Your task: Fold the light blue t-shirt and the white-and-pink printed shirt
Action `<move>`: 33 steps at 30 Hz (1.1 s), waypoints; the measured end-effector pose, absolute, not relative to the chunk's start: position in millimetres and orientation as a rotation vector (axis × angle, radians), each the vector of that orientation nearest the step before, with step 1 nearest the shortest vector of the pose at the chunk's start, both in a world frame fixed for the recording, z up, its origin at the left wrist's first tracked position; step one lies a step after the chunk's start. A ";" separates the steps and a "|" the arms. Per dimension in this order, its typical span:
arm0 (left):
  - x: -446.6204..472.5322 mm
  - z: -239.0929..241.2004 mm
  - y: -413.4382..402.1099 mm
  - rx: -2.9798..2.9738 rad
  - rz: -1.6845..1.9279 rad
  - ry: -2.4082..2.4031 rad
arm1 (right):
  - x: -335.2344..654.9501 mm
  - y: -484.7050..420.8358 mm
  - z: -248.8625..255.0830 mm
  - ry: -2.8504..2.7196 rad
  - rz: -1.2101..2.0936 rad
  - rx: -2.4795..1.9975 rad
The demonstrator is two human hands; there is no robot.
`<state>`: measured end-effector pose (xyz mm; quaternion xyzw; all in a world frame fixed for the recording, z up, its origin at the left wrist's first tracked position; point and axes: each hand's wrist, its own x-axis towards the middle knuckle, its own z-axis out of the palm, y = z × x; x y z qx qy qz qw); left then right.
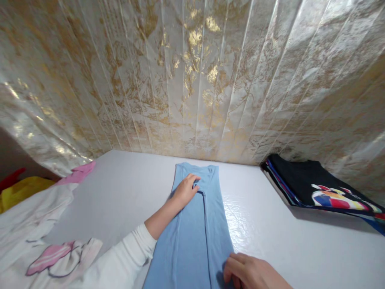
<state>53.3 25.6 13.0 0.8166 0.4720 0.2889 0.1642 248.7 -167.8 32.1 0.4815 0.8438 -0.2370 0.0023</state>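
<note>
And here's the blue shirt (192,237), laid lengthwise down the middle of the white table (126,180), its top end near the back edge, its lower part running out of view. A fold line runs down its right half, bending over near the top. Up there is the left hand (185,192), thumb and forefinger nearly together at the fabric by that bend; whether they pinch it, you can't tell. Down at the right edge, the right hand (248,271) rests with fingers curled at the cloth, fingertips hidden, so no telling its grip either. Off to the right, a neat pile (288,176), black shirt with a colourful print on top. Over on the left, white cloth (30,224) lies rumpled, with pink cloth (80,173) and yellow cloth (25,190) behind. Gold-patterned sheeting (168,80) rises beyond the table.
</note>
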 end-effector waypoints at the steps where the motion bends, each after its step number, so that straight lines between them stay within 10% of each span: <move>1: 51.8 15.2 23.3 2.346 0.815 1.372 | 248.7 -166.9 40.6 2.616 -0.832 1.537; 16: 31.0 28.9 -95.8 2.719 0.409 0.763 | 240.6 -143.1 59.6 2.493 -0.346 1.677; 33: 13.6 23.5 -71.0 2.657 0.416 1.272 | 277.8 -101.4 73.5 2.565 -0.284 1.789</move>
